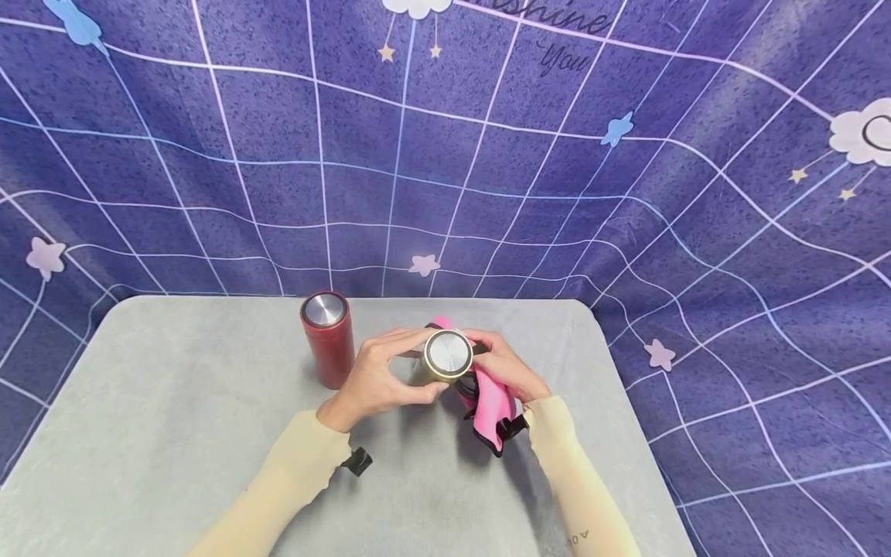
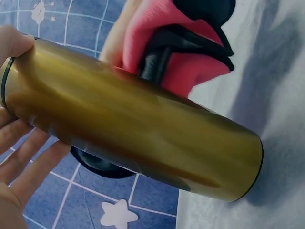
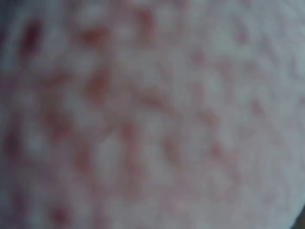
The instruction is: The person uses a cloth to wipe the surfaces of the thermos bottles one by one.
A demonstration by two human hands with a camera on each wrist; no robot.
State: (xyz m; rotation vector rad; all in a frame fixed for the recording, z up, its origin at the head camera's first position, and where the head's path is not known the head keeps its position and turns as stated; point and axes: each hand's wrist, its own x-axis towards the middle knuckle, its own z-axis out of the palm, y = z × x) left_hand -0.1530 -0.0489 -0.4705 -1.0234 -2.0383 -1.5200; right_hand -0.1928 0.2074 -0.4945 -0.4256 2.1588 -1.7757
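My left hand point(image 1: 383, 375) grips a gold thermos flask point(image 1: 448, 354) near its silver-topped upper end, thumb on one side and fingers on the other. In the left wrist view, the flask's long smooth body point(image 2: 133, 119) spans the picture, with its base toward the grey tabletop. My right hand point(image 1: 511, 367) holds a pink fabric piece with black edging point(image 1: 493, 406) right beside the flask; parts of its fingers are hidden. Black parts of this fabric piece point(image 2: 190, 43) show behind the flask. The right wrist view is a blurred, pale reddish surface too close to make out.
A red thermos flask point(image 1: 329, 344) with a silver top stands upright on the grey table point(image 1: 174, 433), left of my left hand. Behind the table and along its right side hangs a blue curtain point(image 1: 278, 170) with grid lines, stars and clouds.
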